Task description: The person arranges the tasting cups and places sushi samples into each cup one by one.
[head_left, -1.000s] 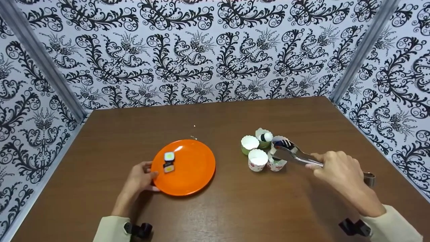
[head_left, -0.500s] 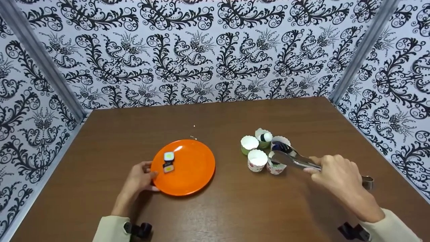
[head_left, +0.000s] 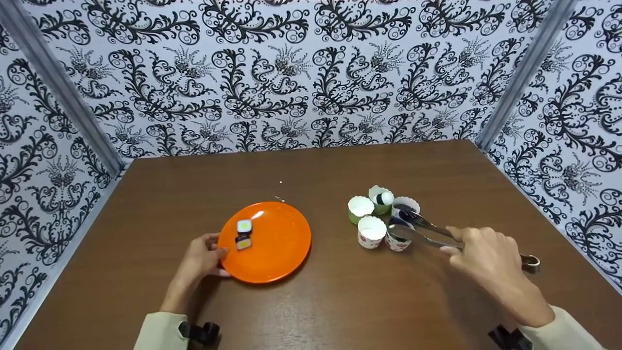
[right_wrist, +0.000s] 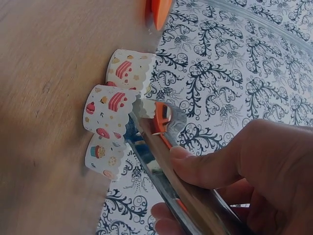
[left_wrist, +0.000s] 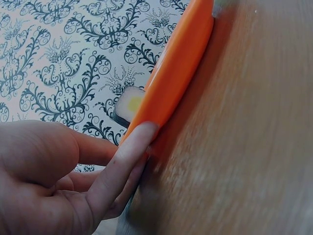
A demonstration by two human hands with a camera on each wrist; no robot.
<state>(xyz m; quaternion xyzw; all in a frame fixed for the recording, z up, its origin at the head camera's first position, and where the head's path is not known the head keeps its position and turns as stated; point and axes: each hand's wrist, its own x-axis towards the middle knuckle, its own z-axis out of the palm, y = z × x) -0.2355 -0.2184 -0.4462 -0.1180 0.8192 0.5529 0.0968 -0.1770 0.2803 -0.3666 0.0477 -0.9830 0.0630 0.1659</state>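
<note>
While the left hand [head_left: 201,257] pinches the orange plate [head_left: 274,253], the right hand [head_left: 486,250] grips parted tongs [head_left: 419,236] at the paper cups [head_left: 371,233]: a pick-up, seemingly, calling next for a squeeze!

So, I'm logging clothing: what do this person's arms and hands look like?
The left sleeve and right sleeve are plain pale cream. A black left device and black right device sit beside them. The left hand and right hand wear no gloves.
</note>
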